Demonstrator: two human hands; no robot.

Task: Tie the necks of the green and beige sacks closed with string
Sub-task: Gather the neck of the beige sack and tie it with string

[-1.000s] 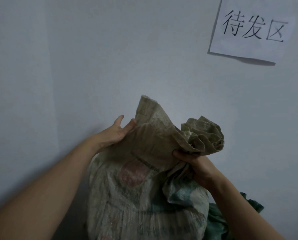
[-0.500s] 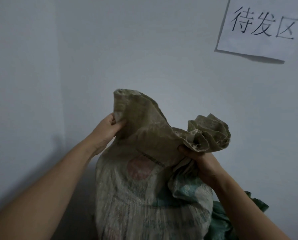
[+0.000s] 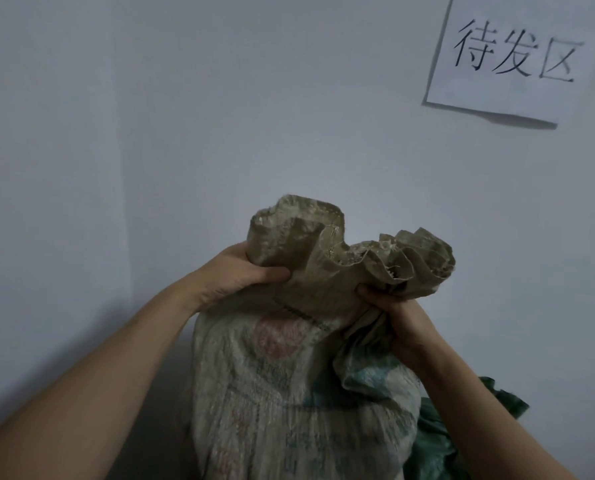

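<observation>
A full beige woven sack (image 3: 289,393) with faded red and green print stands upright against the wall in front of me. Its top is bunched into ruffled folds. My left hand (image 3: 233,271) grips the left side of the neck, thumb pressed across the front. My right hand (image 3: 396,317) clutches the gathered folds on the right side from below. Part of a green sack (image 3: 462,427) shows low on the right, behind the beige one and my right forearm. No string is in view.
A white wall (image 3: 220,116) rises close behind the sacks, with a corner at the left. A paper sign (image 3: 510,60) with black characters is stuck on the wall at the upper right.
My left hand went from lying open against the sack's raised left flap to closing on it and drawing it inward. The mouth is now more bunched; my right hand kept its hold.
</observation>
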